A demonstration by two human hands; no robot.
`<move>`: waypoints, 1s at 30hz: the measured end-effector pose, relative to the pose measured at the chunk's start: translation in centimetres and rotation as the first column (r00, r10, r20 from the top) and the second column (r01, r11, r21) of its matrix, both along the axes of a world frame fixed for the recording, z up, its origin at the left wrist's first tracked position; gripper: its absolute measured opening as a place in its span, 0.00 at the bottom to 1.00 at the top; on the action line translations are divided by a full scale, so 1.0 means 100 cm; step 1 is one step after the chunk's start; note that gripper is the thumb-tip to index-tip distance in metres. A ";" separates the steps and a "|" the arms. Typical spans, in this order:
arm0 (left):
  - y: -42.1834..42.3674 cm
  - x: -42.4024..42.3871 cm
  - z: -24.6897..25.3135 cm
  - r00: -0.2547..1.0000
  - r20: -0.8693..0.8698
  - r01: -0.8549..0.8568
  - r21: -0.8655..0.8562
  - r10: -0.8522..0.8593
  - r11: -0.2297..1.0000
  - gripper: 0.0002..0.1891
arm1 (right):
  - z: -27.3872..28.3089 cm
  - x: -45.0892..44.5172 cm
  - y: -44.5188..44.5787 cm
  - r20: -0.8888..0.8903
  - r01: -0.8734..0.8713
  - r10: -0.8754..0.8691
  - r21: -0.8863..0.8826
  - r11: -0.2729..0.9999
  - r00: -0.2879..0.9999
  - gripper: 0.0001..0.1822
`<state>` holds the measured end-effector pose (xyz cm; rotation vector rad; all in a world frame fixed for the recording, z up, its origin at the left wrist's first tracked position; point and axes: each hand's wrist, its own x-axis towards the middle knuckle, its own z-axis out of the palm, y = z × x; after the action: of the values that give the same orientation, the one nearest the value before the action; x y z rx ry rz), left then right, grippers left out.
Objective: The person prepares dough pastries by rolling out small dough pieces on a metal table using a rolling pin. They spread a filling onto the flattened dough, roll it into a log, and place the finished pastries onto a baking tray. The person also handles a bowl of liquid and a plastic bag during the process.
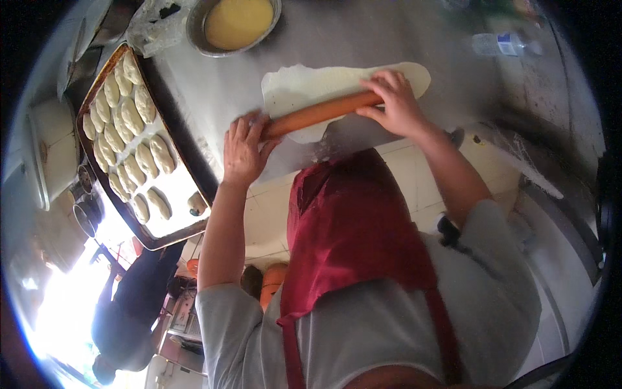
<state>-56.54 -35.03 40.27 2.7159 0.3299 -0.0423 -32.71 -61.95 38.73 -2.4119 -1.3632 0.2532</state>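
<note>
A wooden rolling pin [320, 114] lies at a slant across a thin, flat sheet of dough [311, 85] on the metal worktop. My left hand [245, 148] holds the pin's left end, thumb on the near side. Over its right end curls my right hand [396, 104], fingers beyond the pin and thumb on the near side. The dough stretches past my right hand, and a smaller part of it shows on the near side of the pin. Both ends of the pin are hidden by my hands.
Left of the dough sits a dark-rimmed baking tray [177, 236] with several rows of shaped dough pieces [131, 116]. A metal bowl [194, 36] of yellow liquid stands at the back beside a plastic bag [155, 29]. A plastic bottle [505, 44] lies far right. Another person [133, 301] is at lower left.
</note>
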 end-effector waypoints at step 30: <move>0.076 0.049 -0.051 0.930 0.047 -0.365 0.216 0.363 0.906 0.35 | -0.033 0.064 0.130 0.275 0.018 0.013 -0.109 0.994 0.961 0.31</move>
<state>-51.63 -27.39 35.21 2.8206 0.8843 0.1150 -26.36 -48.95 35.43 -2.6180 -1.4974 -0.0108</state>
